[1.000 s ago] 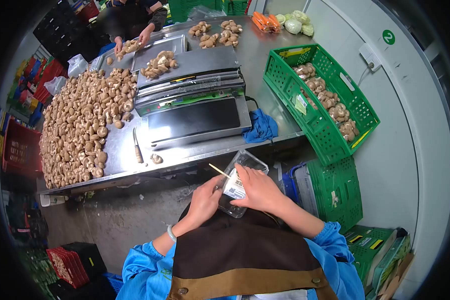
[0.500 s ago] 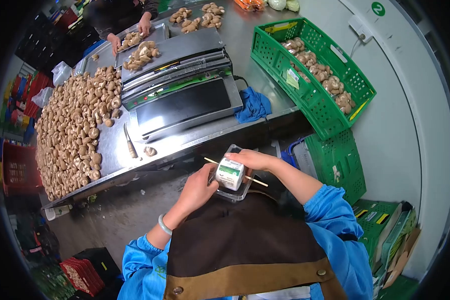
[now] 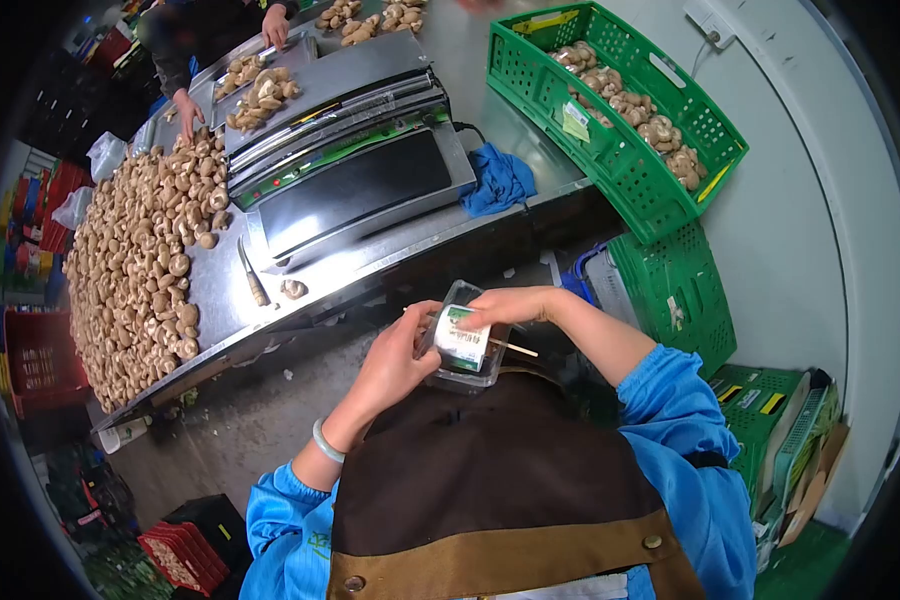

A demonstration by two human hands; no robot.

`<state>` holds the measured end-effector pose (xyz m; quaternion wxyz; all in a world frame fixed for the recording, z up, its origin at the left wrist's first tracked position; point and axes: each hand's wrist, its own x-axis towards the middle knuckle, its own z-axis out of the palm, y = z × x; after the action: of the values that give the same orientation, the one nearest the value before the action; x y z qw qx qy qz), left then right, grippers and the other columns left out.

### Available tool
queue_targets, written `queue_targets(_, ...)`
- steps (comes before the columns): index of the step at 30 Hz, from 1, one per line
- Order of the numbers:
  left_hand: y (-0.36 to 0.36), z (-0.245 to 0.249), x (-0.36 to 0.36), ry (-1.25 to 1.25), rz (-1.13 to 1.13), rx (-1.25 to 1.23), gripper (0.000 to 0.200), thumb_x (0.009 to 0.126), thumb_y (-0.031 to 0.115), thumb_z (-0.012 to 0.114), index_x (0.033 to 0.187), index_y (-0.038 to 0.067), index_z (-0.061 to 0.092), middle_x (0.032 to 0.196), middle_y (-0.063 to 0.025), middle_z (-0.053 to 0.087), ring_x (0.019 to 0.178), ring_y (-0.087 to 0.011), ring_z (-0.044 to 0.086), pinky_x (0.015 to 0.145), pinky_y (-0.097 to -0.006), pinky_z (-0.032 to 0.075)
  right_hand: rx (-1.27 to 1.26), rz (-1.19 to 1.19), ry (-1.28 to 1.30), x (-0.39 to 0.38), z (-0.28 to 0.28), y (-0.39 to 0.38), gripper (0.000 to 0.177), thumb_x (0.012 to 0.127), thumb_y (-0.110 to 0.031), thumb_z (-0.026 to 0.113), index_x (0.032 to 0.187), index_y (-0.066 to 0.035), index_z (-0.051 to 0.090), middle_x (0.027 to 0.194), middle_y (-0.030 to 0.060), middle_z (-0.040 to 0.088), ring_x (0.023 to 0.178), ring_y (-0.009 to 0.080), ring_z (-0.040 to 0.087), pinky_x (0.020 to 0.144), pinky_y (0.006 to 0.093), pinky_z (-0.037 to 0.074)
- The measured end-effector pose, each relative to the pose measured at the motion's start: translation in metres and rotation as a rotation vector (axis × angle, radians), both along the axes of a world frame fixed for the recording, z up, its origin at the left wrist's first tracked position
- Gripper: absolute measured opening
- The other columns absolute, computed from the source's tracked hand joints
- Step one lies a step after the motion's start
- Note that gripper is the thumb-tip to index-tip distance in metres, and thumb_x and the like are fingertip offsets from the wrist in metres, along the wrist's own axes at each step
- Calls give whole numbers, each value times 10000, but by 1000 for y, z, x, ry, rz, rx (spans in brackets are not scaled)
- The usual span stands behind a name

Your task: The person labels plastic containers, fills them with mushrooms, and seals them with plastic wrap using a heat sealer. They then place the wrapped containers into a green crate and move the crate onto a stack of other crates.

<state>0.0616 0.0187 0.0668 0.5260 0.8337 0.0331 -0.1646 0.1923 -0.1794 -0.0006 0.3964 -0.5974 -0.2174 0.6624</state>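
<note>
In front of my apron is a clear plastic tray (image 3: pixel 475 378) with a roll of printed labels (image 3: pixel 462 338) in it. My left hand (image 3: pixel 402 355) grips the left side of the tray and roll, fingers curled. From the right, my right hand (image 3: pixel 505 308) holds the roll, its thumb and fingers over the label face. A thin wooden stick (image 3: pixel 518 349) pokes out to the right below my right hand. What the roll covers inside the tray is hidden.
A metal table (image 3: pixel 345 290) carries heaped mushrooms (image 3: pixel 145 270), a knife (image 3: pixel 252 274), a wrapping machine (image 3: pixel 355 190) and a blue cloth (image 3: pixel 500 180). A green crate (image 3: pixel 610 130) holds packed mushrooms. A co-worker's hands (image 3: pixel 187 112) are across the table.
The label roll has turned in my hands, and the stick's left end no longer shows. The co-worker's hands have moved apart, one reaching to the mushroom heap. The view has shifted slightly.
</note>
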Motion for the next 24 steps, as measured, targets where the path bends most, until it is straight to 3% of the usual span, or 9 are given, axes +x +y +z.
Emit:
queue_targets(3,-1,4,1,-55,-49,61,528,740,27,625,1250,72,496,1150,-132,558,757,-178,569,699,-296,500,-5,-120,-7,-2,-8,1,653,861,-620,524,1160,-51,639,1123,115,646,968,191,633,825,311,502)
queue_targets(6,0,20,4,-101,-75,76,528,725,35,649,1237,82,530,1223,-115,532,766,-172,589,691,-292,504,-16,-76,-16,-1,-9,6,702,881,-651,447,1237,-64,591,1166,128,626,967,224,651,817,328,524)
queue_targets(9,5,26,7,-226,-201,164,437,716,59,649,1149,70,593,1207,-130,561,828,-268,630,700,-361,517,-17,-55,3,-3,1,13,708,891,-653,416,1270,-72,560,1140,134,637,900,252,674,774,338,545)
queue_targets(12,10,32,11,-484,-341,334,385,714,63,685,1097,62,643,1172,-87,611,828,-265,633,717,-356,528,-59,3,68,-3,14,18,711,887,-660,409,1267,-79,563,1132,135,640,900,255,673,784,358,543)
queue_targets(18,20,27,15,-487,-607,404,200,706,95,653,877,10,597,880,-118,630,816,-324,612,684,-415,515,-101,90,63,-9,5,28,701,879,-668,400,1270,-111,566,1136,132,640,937,251,657,820,370,524)
queue_targets(21,18,33,21,-505,-628,342,166,685,91,647,797,9,558,832,-132,601,794,-336,601,669,-423,506,-96,126,61,-6,-1,31,654,889,-626,400,1263,-117,570,1138,130,638,929,247,655,810,358,526)
queue_targets(24,22,28,28,-428,-724,387,352,684,87,687,1017,18,592,917,-135,623,849,-343,611,733,-425,507,-66,93,34,-8,0,32,593,902,-559,391,1236,-111,588,1116,121,644,889,232,654,783,340,527)
